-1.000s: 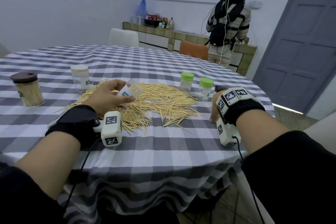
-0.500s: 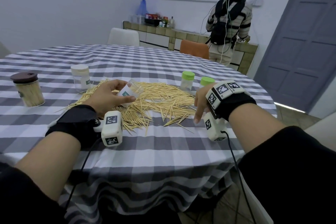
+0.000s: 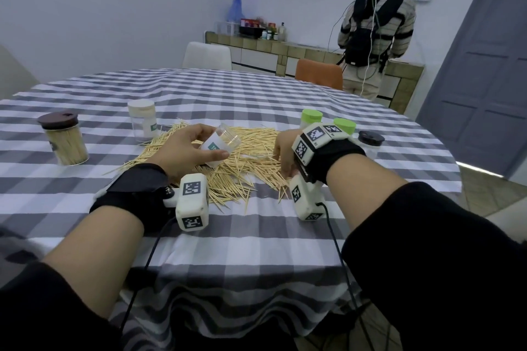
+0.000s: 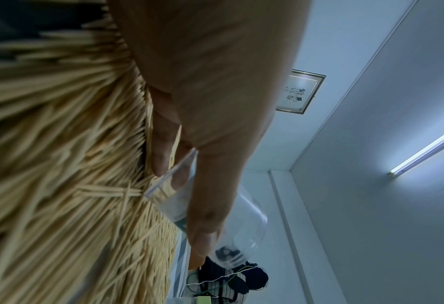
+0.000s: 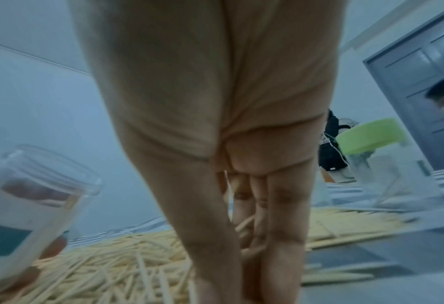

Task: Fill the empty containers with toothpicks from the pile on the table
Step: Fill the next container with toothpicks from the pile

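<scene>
Head view: your two forearms reach in over the near edge of the table point(image 3: 256, 242), with its grey-and-white checked cloth. Your left hand point(image 3: 185, 151) grips a clear, open container point(image 3: 221, 144) — thumb on the near side, fingers curled over the far side — and holds it tilted, mouth up and away from you, just above the toothpick pile point(image 3: 245, 162). Your right hand point(image 3: 283, 155) is down on the right part of that pile, fingers pointed into the sticks; in the right wrist view the fingers point(image 5: 275, 216) come together with toothpicks among them, though it is too blurred to tell whether they pinch any.

In the left wrist view the container point(image 4: 244, 232) looks empty.

Past the pile stand two green-lidded jars point(image 3: 311, 120), close together, and a dark-lidded jar point(image 3: 370, 141) to their right. On the left — well apart from your hands — a brown-lidded jar point(image 3: 64, 139) is packed with toothpicks, and a white-lidded jar point(image 3: 142, 120) stands at the pile's far left corner.

Beyond the table, a person point(image 3: 376, 23) stands facing the counter.
</scene>
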